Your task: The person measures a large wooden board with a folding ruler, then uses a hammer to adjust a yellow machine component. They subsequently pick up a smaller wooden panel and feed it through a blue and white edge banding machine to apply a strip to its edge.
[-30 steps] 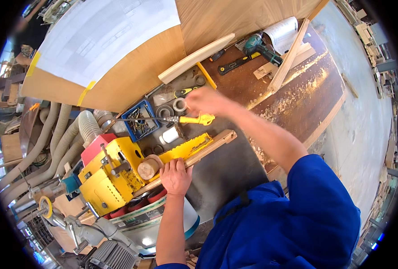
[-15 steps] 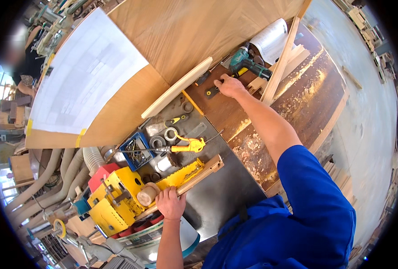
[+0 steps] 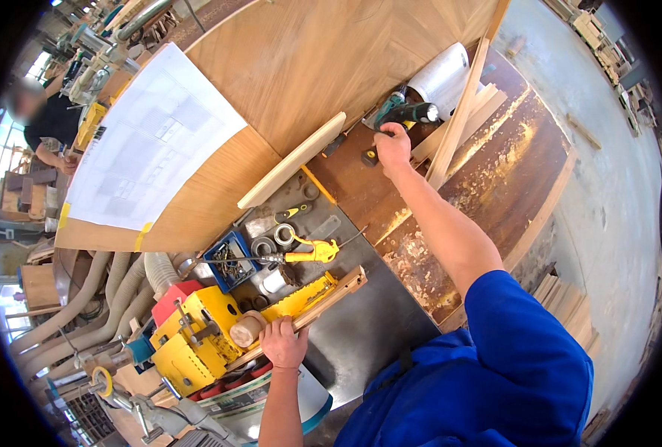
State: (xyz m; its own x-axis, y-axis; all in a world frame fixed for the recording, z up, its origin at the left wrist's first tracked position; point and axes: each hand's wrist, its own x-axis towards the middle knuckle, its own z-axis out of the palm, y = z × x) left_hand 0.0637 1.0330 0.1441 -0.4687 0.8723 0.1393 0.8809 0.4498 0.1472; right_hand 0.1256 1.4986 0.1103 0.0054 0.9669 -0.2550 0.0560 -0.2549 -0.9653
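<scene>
As the head view shows, the right hand (image 3: 393, 147) is curled nearly closed around a dark tool (image 3: 370, 157) whose blunt end pokes out toward the lower left; its other end is hidden. A power drill (image 3: 411, 113) lies just beyond, over the brown counter (image 3: 361, 200). The left hand (image 3: 284, 343) is well apart and nearer the person, fingers bent over a wooden strip (image 3: 336, 299); how firmly they grip, I cannot tell. That strip's long axis runs lower left to upper right, alongside a yellow fence (image 3: 306, 296). Beyond the fence, a blue bin (image 3: 248, 246) holds small metal pieces; the contents of a white container (image 3: 273, 281) beside it are hidden.
</scene>
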